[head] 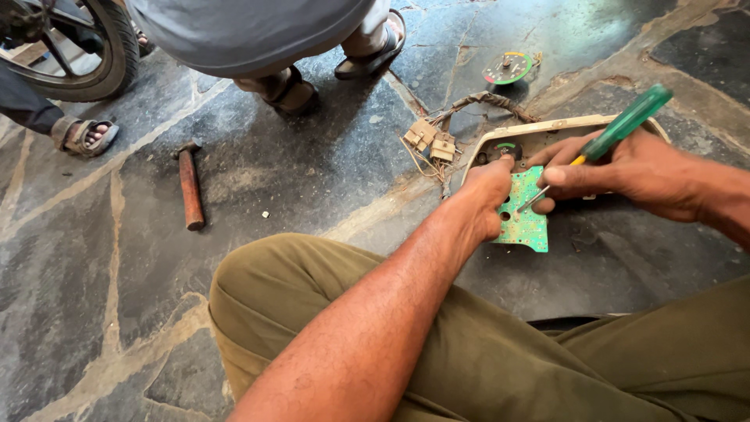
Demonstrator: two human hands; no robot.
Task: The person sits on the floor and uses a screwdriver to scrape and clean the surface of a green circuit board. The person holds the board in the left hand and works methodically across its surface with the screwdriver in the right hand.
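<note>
Right hand [617, 172] is wrapped tight around a green-handled screwdriver [625, 123], its metal tip down on the flat green circuit board [525, 215] lying on the stone floor [273, 172]. Left hand [486, 195] presses the board's left edge, fingers closed against it, just below the cream plastic housing [547, 126]. A rusty wooden-handled hammer [190, 186] lies well left of the board.

Green circuit board [525, 215] in casing, green-handled screwdriver [617, 129] seemingly touching
</note>
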